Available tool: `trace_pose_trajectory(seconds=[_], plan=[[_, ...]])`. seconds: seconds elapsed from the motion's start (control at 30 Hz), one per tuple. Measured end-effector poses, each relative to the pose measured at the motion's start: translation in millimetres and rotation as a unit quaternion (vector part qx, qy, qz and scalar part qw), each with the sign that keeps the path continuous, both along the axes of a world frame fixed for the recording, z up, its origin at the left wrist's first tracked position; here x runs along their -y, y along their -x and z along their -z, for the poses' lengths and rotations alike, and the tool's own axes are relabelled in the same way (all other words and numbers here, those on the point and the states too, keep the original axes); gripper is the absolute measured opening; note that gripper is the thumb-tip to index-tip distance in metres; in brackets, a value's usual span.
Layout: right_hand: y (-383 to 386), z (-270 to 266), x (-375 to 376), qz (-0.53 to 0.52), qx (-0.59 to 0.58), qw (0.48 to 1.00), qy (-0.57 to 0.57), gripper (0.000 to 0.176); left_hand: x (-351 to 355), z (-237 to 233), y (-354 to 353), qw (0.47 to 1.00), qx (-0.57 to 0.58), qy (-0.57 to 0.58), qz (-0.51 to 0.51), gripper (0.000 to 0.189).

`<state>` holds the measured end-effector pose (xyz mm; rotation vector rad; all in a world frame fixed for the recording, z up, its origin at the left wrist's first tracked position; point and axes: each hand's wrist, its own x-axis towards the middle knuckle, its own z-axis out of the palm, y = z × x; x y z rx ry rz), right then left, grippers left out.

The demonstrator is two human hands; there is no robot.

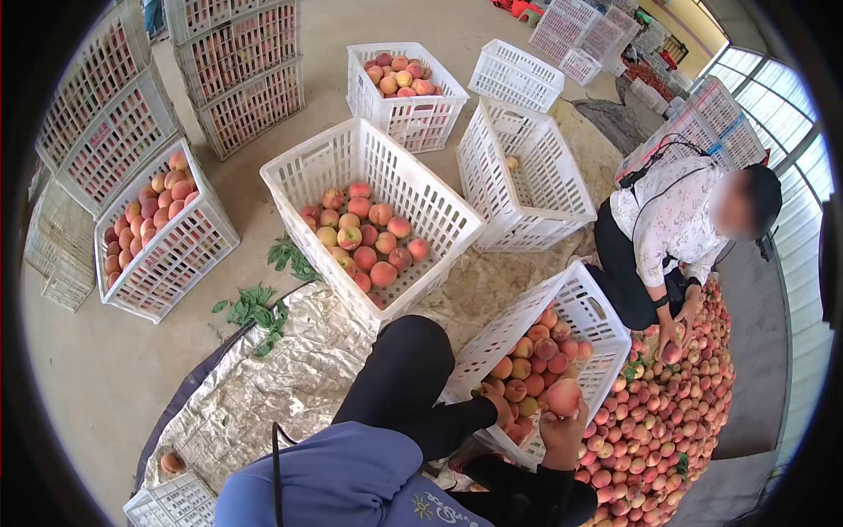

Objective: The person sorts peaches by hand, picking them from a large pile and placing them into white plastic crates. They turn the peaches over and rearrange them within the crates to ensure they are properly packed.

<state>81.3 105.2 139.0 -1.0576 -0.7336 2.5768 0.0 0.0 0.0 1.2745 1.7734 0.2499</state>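
Note:
My right hand (pixel 562 432) is shut on a pink-yellow peach (pixel 564 395), held over the near edge of a tilted white plastic crate (pixel 590 303) that is partly filled with peaches. My left hand (pixel 498 407) reaches into the same crate's near corner and touches the peaches there; its fingers are curled, and I cannot tell whether it grips one. Both arms wear black sleeves. A large pile of peaches (pixel 685 422) lies on the ground right of the crate.
A person in a white patterned shirt (pixel 669 224) crouches at the pile, one hand on a peach (pixel 672 353). More white crates stand ahead, one with peaches (pixel 373 171), one nearly empty (pixel 527 176). Stacked full crates (pixel 241 75) are at the back left. Leaves (pixel 255 307) lie on the floor.

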Motion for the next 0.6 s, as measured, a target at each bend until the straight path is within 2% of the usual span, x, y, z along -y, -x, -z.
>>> trace_pose_trajectory(seconds=[0.03, 0.07, 0.1, 0.13, 0.17, 0.2, 0.23, 0.27, 0.3, 0.33, 0.4, 0.43, 0.5, 0.57, 0.6], plan=[[18, -7, -1, -0.008, 0.061, 0.998, -0.032, 0.043, -15, 11, -11, 1.000, 0.003, -0.025, -0.017, 0.051], [44, -21, 2, -0.157, 0.009, 0.942, -0.296, 0.039, -36, 27, -19, 1.000, 0.023, -0.008, -0.016, 0.050], [118, -57, 64, -0.095, -0.022, 0.991, -0.087, 0.033, 8, 33, 23, 1.000, -0.016, 0.013, -0.019, 0.050], [161, -84, 62, -0.148, -0.082, 0.981, -0.090, 0.036, 8, 26, 14, 0.997, -0.072, 0.004, -0.009, 0.030], [198, -132, 83, -0.151, -0.127, 0.972, -0.125, 0.038, 9, 19, 4, 0.992, -0.126, -0.005, 0.003, 0.030], [234, -163, 80, -0.225, -0.212, 0.944, -0.112, 0.043, 7, 6, -1, 0.994, -0.111, 0.007, -0.002, 0.031], [265, -195, 90, -0.185, -0.210, 0.950, -0.140, 0.048, 13, -3, 1, 0.995, -0.098, -0.011, 0.020, 0.031], [288, -221, 103, -0.188, -0.221, 0.938, -0.188, 0.052, 9, 8, 3, 0.999, -0.046, -0.007, -0.013, 0.033], [298, -238, 112, -0.190, -0.232, 0.924, -0.236, 0.057, 1, 22, 4, 0.999, 0.007, -0.005, -0.045, 0.052], [295, -248, 120, -0.192, -0.236, 0.922, -0.240, 0.057, 0, 23, 7, 0.999, 0.002, -0.009, -0.048, 0.052], [279, -259, 131, -0.246, -0.299, 0.845, -0.369, 0.061, 0, 27, 9, 0.998, 0.057, -0.002, -0.036, 0.053], [262, -261, 130, -0.246, -0.298, 0.845, -0.371, 0.061, 1, 20, 9, 0.998, 0.057, -0.004, -0.035, 0.053], [212, -254, 120, -0.268, -0.248, 0.802, -0.473, 0.062, 8, 10, 10, 0.999, 0.026, -0.001, -0.037, 0.051], [158, -240, 87, -0.254, -0.175, 0.802, -0.512, 0.056, 16, 0, 13, 1.000, 0.004, -0.010, -0.003, 0.042], [129, -230, 60, -0.232, -0.143, 0.801, -0.534, 0.053, 19, -1, 10, 0.999, -0.016, -0.015, -0.031, 0.033]])
